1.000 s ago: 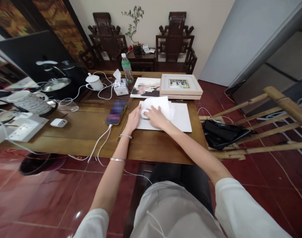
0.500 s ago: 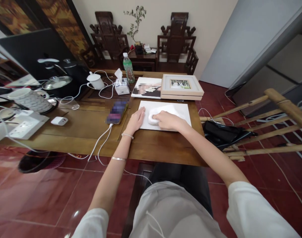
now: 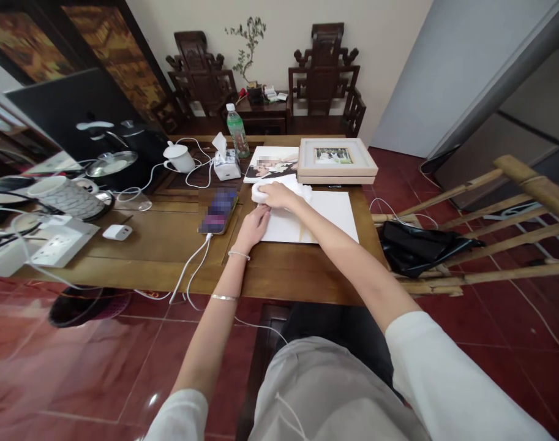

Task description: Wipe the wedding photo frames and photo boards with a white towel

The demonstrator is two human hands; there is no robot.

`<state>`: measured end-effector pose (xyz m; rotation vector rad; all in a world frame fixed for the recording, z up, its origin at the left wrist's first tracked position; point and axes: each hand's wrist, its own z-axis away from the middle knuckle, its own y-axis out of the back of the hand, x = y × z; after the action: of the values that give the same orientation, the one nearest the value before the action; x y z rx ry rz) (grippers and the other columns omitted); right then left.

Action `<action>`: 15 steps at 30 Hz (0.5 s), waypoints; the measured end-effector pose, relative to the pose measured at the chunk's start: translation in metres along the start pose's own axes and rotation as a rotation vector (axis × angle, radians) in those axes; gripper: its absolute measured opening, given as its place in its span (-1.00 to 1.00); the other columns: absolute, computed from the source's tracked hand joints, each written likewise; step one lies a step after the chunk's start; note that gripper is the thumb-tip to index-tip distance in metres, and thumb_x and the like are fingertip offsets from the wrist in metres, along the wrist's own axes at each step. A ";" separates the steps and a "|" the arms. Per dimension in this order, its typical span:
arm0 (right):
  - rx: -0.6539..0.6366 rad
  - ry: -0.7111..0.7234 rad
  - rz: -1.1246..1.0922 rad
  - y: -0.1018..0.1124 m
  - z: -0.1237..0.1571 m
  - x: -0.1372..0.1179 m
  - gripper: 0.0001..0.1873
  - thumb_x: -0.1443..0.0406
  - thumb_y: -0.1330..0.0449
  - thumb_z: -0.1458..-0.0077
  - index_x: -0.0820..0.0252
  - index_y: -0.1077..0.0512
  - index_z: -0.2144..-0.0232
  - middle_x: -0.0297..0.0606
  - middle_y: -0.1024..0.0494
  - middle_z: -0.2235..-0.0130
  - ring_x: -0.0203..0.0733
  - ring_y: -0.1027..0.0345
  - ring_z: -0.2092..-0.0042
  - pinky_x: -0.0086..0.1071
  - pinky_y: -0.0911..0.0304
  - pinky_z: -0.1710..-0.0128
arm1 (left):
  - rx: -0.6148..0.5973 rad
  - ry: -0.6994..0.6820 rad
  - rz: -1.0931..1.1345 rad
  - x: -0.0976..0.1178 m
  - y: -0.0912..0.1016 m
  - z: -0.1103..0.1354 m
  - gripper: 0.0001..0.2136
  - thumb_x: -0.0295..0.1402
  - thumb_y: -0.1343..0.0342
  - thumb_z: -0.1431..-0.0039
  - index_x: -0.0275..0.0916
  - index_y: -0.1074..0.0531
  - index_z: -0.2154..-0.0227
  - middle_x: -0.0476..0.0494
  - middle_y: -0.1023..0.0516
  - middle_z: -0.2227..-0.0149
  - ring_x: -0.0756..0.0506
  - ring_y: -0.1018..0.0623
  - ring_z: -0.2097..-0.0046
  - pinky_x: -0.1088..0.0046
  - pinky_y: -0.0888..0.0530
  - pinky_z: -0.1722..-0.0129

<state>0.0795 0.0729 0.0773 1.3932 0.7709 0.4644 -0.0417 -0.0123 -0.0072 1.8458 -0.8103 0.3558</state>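
Note:
A flat white board [image 3: 337,214] lies on the wooden table in front of me, with a tan mark near its front edge. My right hand [image 3: 279,196] is closed around a bunched white cloth [image 3: 259,193] at the board's back left corner. Part of the cloth spreads out behind the fingers towards the right. My left hand [image 3: 255,226] rests with its fingers stretched out on the board's left edge, just below the right hand. My right forearm covers some of the board.
Behind the board lie a photo print [image 3: 270,164] and a wooden picture frame [image 3: 337,160]. To the left are a phone [image 3: 218,211] on a cable, a tissue box [image 3: 226,165], a bottle [image 3: 237,130], a lidded cup [image 3: 179,158] and a power strip [image 3: 61,242]. A bamboo rack [image 3: 472,226] stands right.
My right hand has moved the cloth left and away from me, from the board's middle to its back left corner. My left hand stays at the left edge.

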 end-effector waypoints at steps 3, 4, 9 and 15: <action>-0.017 -0.035 0.008 0.008 0.006 0.006 -0.67 0.34 -0.05 -0.08 0.29 -0.43 0.10 -0.03 -0.48 0.01 -0.03 -0.34 0.06 -0.37 -0.14 0.17 | 0.000 -0.002 0.011 -0.002 -0.001 0.000 -0.63 -0.28 0.14 -0.28 -0.32 -0.45 0.02 -0.25 -0.43 -0.10 -0.17 -0.38 -0.17 0.25 -0.27 -0.20; -0.032 -0.059 0.009 0.012 0.012 0.011 -0.67 0.35 -0.05 -0.06 0.30 -0.43 0.11 -0.02 -0.48 0.02 -0.02 -0.34 0.07 -0.37 -0.13 0.18 | 0.002 0.001 0.015 -0.003 -0.002 0.000 -0.63 -0.28 0.14 -0.27 -0.31 -0.44 0.02 -0.24 -0.42 -0.11 -0.17 -0.36 -0.18 0.23 -0.26 -0.21; -0.083 -0.177 -0.029 0.037 0.056 0.057 -0.67 0.45 0.00 0.01 0.30 -0.43 0.18 -0.04 -0.51 0.09 -0.07 -0.35 0.16 -0.39 -0.13 0.24 | 0.013 0.005 0.042 -0.006 -0.006 0.000 -0.65 -0.28 0.12 -0.27 -0.27 -0.45 0.03 -0.19 -0.43 -0.11 -0.16 -0.35 -0.20 0.20 -0.22 -0.23; 0.008 -0.246 0.005 0.035 0.135 0.102 -0.71 0.51 0.04 0.09 0.24 -0.39 0.33 -0.09 -0.52 0.18 -0.05 -0.33 0.19 -0.36 -0.11 0.25 | 0.013 0.019 0.074 -0.004 -0.005 0.000 -0.64 -0.27 0.12 -0.27 -0.31 -0.44 0.02 -0.24 -0.41 -0.12 -0.18 -0.33 -0.21 0.20 -0.19 -0.25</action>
<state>0.2514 0.0561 0.0896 1.4291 0.5696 0.2869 -0.0414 -0.0098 -0.0135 1.8254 -0.8672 0.4259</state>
